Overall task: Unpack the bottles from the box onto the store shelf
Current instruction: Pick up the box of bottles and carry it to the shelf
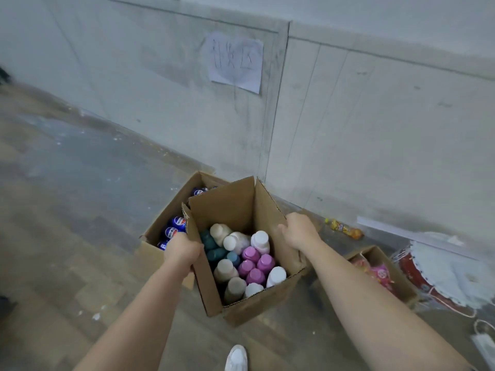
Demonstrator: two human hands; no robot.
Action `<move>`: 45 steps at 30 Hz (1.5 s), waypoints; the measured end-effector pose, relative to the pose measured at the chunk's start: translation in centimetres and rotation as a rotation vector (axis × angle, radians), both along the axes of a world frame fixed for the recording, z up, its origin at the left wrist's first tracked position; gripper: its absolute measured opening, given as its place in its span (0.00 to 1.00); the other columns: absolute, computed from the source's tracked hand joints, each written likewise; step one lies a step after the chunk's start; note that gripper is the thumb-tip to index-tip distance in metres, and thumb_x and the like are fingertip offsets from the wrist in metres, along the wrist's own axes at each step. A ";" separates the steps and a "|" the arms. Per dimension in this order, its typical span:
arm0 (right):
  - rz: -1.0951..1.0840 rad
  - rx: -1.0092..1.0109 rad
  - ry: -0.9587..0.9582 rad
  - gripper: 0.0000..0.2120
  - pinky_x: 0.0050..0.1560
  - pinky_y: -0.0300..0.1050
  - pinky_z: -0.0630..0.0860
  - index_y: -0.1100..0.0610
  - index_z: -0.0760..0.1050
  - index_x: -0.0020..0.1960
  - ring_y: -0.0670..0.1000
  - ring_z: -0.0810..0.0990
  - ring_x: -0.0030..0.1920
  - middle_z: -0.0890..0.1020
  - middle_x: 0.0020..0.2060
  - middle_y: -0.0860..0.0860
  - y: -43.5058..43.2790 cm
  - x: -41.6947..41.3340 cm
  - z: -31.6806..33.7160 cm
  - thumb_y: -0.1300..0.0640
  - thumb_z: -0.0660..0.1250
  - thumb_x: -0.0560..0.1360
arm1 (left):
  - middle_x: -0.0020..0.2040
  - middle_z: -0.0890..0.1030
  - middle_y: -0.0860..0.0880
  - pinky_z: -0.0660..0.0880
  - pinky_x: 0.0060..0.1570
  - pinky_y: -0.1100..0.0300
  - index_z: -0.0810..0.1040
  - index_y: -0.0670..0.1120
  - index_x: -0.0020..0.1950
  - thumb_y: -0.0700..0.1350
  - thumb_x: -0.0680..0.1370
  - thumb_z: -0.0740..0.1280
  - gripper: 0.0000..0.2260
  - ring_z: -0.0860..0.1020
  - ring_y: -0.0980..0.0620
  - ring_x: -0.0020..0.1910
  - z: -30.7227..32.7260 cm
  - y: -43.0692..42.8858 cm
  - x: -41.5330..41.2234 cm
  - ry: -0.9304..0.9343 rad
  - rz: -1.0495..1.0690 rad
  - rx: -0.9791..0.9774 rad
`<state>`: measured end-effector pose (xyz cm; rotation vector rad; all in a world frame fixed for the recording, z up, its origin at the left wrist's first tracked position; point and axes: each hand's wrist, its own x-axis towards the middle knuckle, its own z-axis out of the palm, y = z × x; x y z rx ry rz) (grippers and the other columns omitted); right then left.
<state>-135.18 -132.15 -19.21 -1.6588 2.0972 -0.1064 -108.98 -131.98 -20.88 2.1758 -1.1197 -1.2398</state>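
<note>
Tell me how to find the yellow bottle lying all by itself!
Find the open box gripped by the left hand and right hand. Look right, where floor meets wall. The yellow bottle lies there on its side, the only bottle outside a box.

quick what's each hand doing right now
Left hand: closed on the left wall of the open brown cardboard box of bottles.
Right hand: closed on the right wall of the same box.
</note>
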 end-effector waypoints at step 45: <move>0.717 -0.081 -0.156 0.06 0.28 0.41 0.64 0.60 0.69 0.36 0.56 0.71 0.33 0.75 0.35 0.56 -42.7 75.7 19.2 0.61 0.63 0.72 | 0.40 0.81 0.40 0.72 0.25 0.60 0.79 0.36 0.43 0.38 0.69 0.72 0.07 0.79 0.41 0.37 20.2 -24.1 68.5 -0.265 0.678 -0.178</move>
